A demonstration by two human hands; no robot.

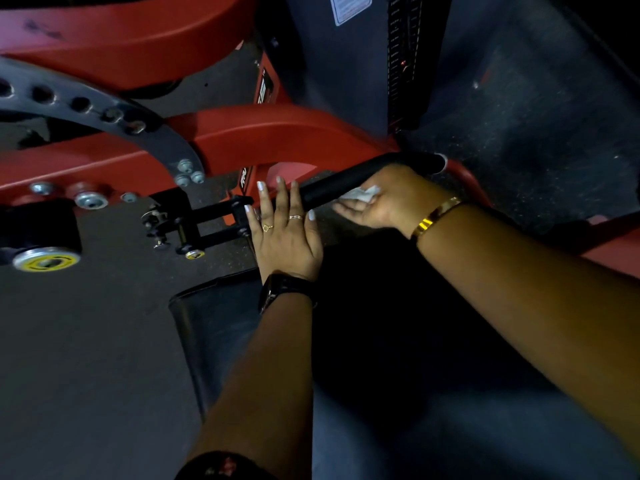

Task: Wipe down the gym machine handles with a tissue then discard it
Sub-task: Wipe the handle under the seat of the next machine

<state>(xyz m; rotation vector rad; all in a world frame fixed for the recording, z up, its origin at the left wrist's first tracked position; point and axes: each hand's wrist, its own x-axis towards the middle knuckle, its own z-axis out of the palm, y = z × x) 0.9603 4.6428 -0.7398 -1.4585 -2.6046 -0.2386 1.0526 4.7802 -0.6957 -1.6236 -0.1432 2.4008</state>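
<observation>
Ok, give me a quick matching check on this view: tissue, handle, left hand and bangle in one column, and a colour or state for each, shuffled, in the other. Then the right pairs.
1. tissue
2. handle
3. left hand
4. bangle

A. gold, around a wrist
B. black, a slanting bar
C. white, crumpled, held by the right hand against the bar
D. flat and straight, holding nothing

Pairs: 1-C, 2-B, 3-D, 4-A
</observation>
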